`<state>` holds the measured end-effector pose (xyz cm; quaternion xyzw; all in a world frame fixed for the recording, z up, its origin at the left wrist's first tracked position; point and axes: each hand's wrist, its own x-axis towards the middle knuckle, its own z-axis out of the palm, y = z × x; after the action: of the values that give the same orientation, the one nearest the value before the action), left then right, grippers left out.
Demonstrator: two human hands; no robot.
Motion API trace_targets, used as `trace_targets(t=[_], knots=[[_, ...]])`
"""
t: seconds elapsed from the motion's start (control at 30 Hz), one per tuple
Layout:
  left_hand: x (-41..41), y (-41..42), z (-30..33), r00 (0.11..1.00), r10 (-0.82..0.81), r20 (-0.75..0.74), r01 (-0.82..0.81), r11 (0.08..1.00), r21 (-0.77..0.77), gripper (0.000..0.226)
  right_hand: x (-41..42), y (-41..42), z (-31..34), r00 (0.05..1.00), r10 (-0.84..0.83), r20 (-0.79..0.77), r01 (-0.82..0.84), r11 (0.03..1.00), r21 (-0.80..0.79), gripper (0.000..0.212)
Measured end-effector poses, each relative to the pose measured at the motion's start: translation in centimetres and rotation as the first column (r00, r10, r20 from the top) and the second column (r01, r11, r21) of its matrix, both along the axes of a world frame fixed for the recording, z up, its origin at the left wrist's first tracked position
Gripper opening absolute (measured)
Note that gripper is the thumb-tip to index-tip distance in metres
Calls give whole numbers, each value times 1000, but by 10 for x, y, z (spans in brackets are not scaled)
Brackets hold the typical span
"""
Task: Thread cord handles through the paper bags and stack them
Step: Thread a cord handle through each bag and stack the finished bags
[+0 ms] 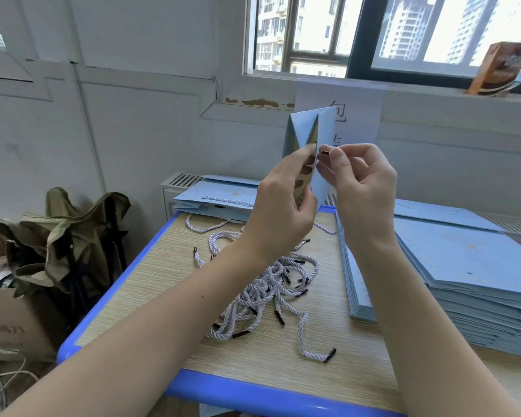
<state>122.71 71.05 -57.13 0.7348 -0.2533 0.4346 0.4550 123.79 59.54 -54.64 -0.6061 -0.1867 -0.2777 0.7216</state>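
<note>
Folded light-blue paper bag (309, 129) upright at frame centre, left hand (283, 206) gripping its edge, right hand (361, 182) pinching a metal-tipped white twisted cord (325, 152) against it, loose cords (271, 290) below on the blue-rimmed table (109, 305)

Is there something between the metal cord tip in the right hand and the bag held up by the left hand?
Nothing visible: the cord tip sits right at the bag edge.

An olive folding stool (69, 236) is seen left of the blue-rimmed table (118, 299), beside a cardboard box (9, 329); an orange carton (498, 69) is set on the windowsill.
</note>
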Motion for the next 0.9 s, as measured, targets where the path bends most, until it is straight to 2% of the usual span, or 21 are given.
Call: trace_targets(t=[0.27, 0.43, 0.7, 0.9], knots=[[-4, -3, 4, 999, -26, -29, 25, 999, -41, 59, -1, 0, 0, 999, 25, 42, -25, 1000, 18, 6], [-4, -2, 4, 995, -64, -71, 56, 992, -113, 53, 0, 1, -2, 998, -17, 52, 18, 1000, -16, 4], [-7, -7, 3, 994, -85, -74, 76, 990, -118, 51, -1, 0, -1, 996, -70, 64, 68, 997, 23, 5], [-7, -4, 6, 975, -169, -146, 118, 944, -309, 39, 4, -1, -4, 995, -52, 83, 58, 996, -69, 7]])
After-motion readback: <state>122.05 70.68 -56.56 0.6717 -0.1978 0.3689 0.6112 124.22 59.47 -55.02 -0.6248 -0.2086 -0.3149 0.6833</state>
